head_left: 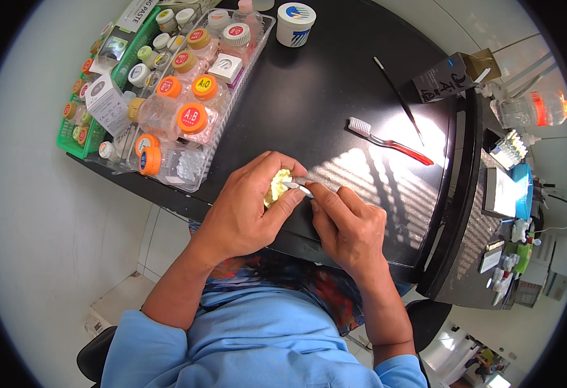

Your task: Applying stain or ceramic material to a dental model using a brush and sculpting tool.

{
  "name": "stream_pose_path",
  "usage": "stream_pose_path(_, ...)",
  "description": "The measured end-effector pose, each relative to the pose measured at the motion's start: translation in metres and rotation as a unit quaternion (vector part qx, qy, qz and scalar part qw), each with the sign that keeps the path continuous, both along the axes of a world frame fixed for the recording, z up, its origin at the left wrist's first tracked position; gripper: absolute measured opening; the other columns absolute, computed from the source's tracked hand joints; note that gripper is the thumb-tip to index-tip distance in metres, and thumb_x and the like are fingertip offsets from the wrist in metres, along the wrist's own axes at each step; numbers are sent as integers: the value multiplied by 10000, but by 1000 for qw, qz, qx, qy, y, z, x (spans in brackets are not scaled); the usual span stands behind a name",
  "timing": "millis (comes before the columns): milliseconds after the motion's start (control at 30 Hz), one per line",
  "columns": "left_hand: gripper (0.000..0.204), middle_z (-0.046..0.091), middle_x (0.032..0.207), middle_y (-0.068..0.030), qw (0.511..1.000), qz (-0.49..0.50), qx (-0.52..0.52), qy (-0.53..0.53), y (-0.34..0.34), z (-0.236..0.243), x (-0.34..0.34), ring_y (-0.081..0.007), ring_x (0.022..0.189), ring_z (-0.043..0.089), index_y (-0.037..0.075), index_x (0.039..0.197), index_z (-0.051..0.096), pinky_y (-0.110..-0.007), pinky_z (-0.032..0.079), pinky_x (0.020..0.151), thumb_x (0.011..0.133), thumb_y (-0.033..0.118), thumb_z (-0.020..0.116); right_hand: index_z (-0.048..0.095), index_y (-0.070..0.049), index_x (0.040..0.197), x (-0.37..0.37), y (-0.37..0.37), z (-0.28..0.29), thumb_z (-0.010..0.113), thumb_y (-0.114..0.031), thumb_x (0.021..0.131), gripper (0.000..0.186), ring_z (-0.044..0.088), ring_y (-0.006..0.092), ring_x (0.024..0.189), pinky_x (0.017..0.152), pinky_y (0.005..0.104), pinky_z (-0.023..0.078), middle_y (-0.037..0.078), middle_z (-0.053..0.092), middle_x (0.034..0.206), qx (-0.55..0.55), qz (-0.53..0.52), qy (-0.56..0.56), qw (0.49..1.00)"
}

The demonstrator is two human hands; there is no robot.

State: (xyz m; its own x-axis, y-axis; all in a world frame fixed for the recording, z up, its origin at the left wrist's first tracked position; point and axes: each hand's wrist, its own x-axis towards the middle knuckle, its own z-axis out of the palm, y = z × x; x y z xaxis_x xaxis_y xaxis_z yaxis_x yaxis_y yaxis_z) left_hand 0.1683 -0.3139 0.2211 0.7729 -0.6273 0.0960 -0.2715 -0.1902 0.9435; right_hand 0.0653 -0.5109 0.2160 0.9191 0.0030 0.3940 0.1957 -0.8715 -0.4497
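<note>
My left hand [237, 210] is closed around a small, lumpy, pale yellow piece [275, 189] that looks like a dental cast. Its fingers curl over the far side while the thumb presses from the near side. In my right hand [356, 226] is a small carving knife with a silvery blade [299, 188], pinched between thumb and fingers. The blade lies against the right side of the yellow piece, close to my left thumb. Most of the knife's handle is hidden by my fingers. Both hands are held over the near edge of the black table [296, 110].
A clear plastic tray [248, 68] of orange-capped jars stands at the left, beside a green basket [63, 129]. Farther back is a white tub [294, 29]. A red-handled toothbrush [393, 143], a thin brush [396, 94] and a dark carton [441, 79] lie to the right.
</note>
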Motion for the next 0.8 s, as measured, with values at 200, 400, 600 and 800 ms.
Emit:
stream_pose_path(200,310,731,1128,-138,1000,1,-6,-1,1,0,1,-222,1006,724,-8,1268,686,-357,563,902,1002,117,784,826,-146,1267,0,0,1,851,-85,870,402,508,176,495,477,366,441,13,462,733,6,9,-2,1000)
stream_pose_path(400,319,726,1129,-139,1000,-3,-7,-1,1,0,1,-234,1013,722,-8,1266,687,-364,563,910,989,117,782,827,-146,1270,-1,0,0,854,-88,867,408,513,175,497,479,363,444,12,471,734,3,11,1,1000)
stream_pose_path(600,308,726,1116,-138,1000,-8,-4,0,1,0,1,-228,1018,725,-8,1264,689,-365,565,905,999,124,777,827,-147,1269,0,0,0,850,-83,871,403,506,173,491,473,363,439,11,470,731,3,10,0,1000)
stream_pose_path(800,312,725,1130,-140,1000,-2,-6,11,1,2,0,-231,1021,723,-8,1269,687,-366,564,912,1000,120,780,830,-148,1259,0,-1,1,851,-82,871,394,500,169,484,463,365,432,8,468,725,6,7,1,1000)
